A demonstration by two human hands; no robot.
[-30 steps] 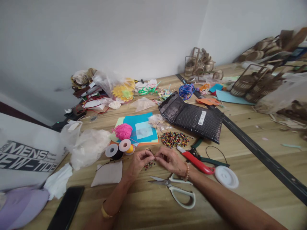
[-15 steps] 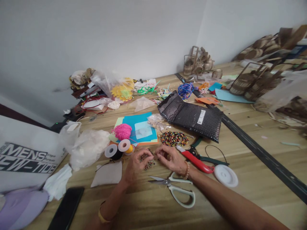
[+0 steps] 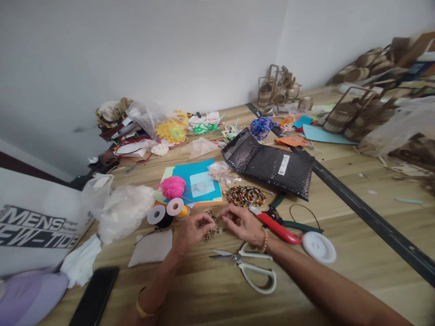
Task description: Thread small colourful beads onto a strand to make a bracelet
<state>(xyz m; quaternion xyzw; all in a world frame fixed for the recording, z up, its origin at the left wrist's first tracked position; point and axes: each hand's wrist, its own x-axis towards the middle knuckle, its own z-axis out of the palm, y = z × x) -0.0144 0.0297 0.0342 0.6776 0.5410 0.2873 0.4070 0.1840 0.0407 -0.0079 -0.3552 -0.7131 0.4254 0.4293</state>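
Observation:
Small brown and dark beads (image 3: 211, 234) lie loose on the wooden table, partly under my left hand (image 3: 196, 229). Its thumb and fingertips are pinched together; whatever they hold is too small to make out. Facing it across a narrow gap is my right hand (image 3: 242, 223), also closed in a pinch, its contents hidden. A coil of multicoloured bead strands (image 3: 246, 196) sits just beyond the right hand. Below both hands lie scissors with pale handles (image 3: 257, 277), blades slightly apart. A red-handled knife (image 3: 277, 227) rests by the right wrist.
Thread spools (image 3: 157, 215), a pink yarn ball (image 3: 172, 187) and blue sheets (image 3: 200, 168) are at the left. A black bubble mailer (image 3: 272, 170) lies behind the bead strands. To the right are a white round lid (image 3: 319, 247) and a long black strip (image 3: 370, 226). A phone (image 3: 94, 296) lies front left.
The whole view has shifted very slightly. My left hand's fingers have moved a little over the loose beads; the right hand keeps nearly the same pose.

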